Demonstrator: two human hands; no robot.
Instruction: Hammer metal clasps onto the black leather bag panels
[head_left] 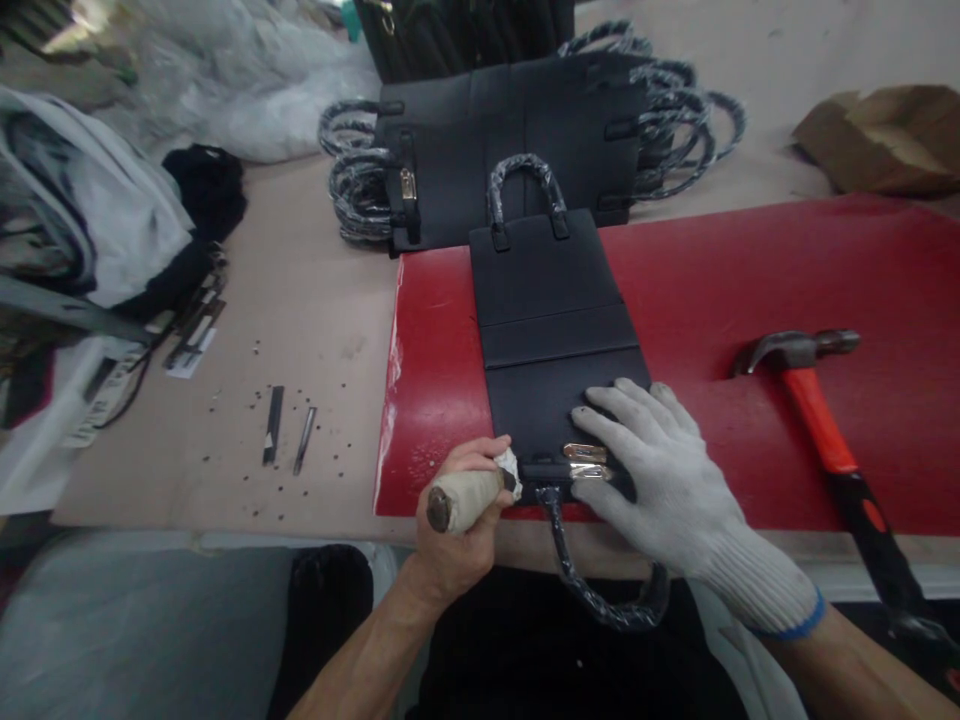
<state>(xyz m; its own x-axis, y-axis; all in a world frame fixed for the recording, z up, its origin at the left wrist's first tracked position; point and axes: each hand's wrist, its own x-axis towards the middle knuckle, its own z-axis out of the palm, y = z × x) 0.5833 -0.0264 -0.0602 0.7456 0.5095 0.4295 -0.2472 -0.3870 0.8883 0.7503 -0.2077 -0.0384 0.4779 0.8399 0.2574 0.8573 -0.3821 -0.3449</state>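
Note:
My bare left hand (457, 540) is closed round a punch (469, 497) wrapped in pale tape, with a dark, worn top end. The punch stands at the near left edge of a black handbag piece (555, 290); its tip is hidden. In a white knitted glove, my right hand (660, 470) lies flat on the piece with fingers apart. Between its thumb and forefinger are two shiny metal plates (586, 460) beside a black strap. One plastic-wrapped handle (527, 175) points away from me, and another (585, 590) hangs over the table edge.
Under the piece lies a red board (750, 260). A claw hammer (817, 410) rests on it at right. Behind are stacked black bag pieces (510, 130) with wrapped handles. Two small metal tools (274, 425) lie at left among black specks. An open brown carton (885, 140) stands at far right.

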